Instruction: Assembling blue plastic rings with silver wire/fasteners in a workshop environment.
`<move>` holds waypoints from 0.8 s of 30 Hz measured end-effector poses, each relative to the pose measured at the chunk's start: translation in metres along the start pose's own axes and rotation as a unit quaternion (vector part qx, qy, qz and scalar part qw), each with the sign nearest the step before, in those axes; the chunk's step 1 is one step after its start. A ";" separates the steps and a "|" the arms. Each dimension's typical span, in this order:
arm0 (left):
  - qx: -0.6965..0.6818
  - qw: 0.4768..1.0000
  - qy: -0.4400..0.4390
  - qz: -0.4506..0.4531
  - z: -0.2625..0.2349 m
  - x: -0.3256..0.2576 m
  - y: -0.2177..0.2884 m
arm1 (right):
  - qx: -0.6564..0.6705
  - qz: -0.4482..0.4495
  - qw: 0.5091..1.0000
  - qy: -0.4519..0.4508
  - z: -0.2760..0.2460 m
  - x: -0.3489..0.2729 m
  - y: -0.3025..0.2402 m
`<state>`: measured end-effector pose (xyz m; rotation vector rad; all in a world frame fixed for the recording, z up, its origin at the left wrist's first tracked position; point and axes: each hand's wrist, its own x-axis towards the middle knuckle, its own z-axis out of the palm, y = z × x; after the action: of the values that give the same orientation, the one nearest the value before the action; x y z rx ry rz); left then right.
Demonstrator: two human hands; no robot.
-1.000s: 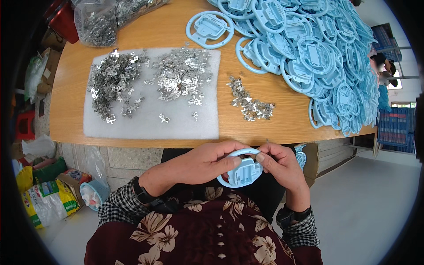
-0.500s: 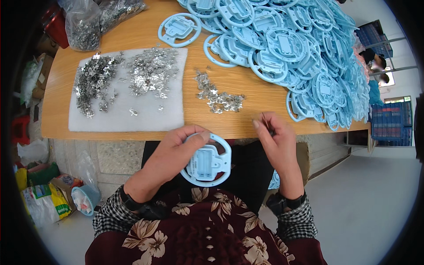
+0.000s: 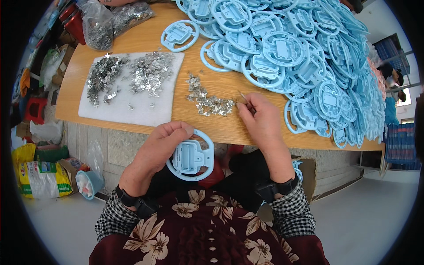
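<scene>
My left hand [image 3: 161, 143] is closed on the rim of a light blue plastic toy steering wheel [image 3: 191, 158], with thumb and fingers pinching its upper edge. The wheel is tilted over my lap, its hollow rectangular box facing up. Just above the table my right hand [image 3: 261, 115] is closed on a thin pointed tool [image 3: 242, 95]; only its narrow tip shows, so its exact kind is unclear. Its fingertips are beside the right end of a loose pile of small shiny metal plates [image 3: 214, 105].
A white foam mat [image 3: 132, 114] bears two heaps of metal pieces. Many blue wheels [image 3: 282, 48] are piled at the back and right. Clear bags of metal pieces [image 3: 99, 31] stand at the far left by a red container [image 3: 73, 22]. A small blue bin [image 3: 90, 183] is on the floor.
My right hand has moved left and forward to the metal plates, tool still in it. The left hand and the wheel have shifted slightly left. The whole view has turned a little.
</scene>
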<state>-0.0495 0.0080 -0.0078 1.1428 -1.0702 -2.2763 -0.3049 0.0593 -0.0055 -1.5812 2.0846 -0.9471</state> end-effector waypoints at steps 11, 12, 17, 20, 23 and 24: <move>0.020 0.999 -0.046 -0.012 -0.005 0.001 0.005 | 0.171 0.058 0.983 -0.016 -0.006 0.000 0.003; 0.023 0.998 -0.051 -0.013 -0.005 0.001 0.005 | 0.167 0.063 0.984 -0.014 -0.007 -0.002 0.001; 0.024 0.997 -0.073 -0.007 -0.004 0.002 0.006 | 0.060 0.023 0.997 0.036 -0.009 -0.014 -0.012; 0.018 0.997 -0.078 0.003 -0.004 0.001 0.004 | 0.016 -0.036 0.998 0.054 -0.002 -0.027 -0.028; 0.012 0.995 -0.097 0.019 -0.007 0.000 0.003 | -0.026 -0.126 0.991 0.023 0.000 -0.035 -0.054; 0.027 0.994 -0.104 0.025 -0.006 -0.001 0.004 | -0.026 -0.156 0.987 0.018 0.003 -0.037 -0.057</move>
<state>-0.0439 0.0030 -0.0068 0.9027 -1.2302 -2.3804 -0.2518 0.0848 0.0277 -1.9713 1.9330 -1.0336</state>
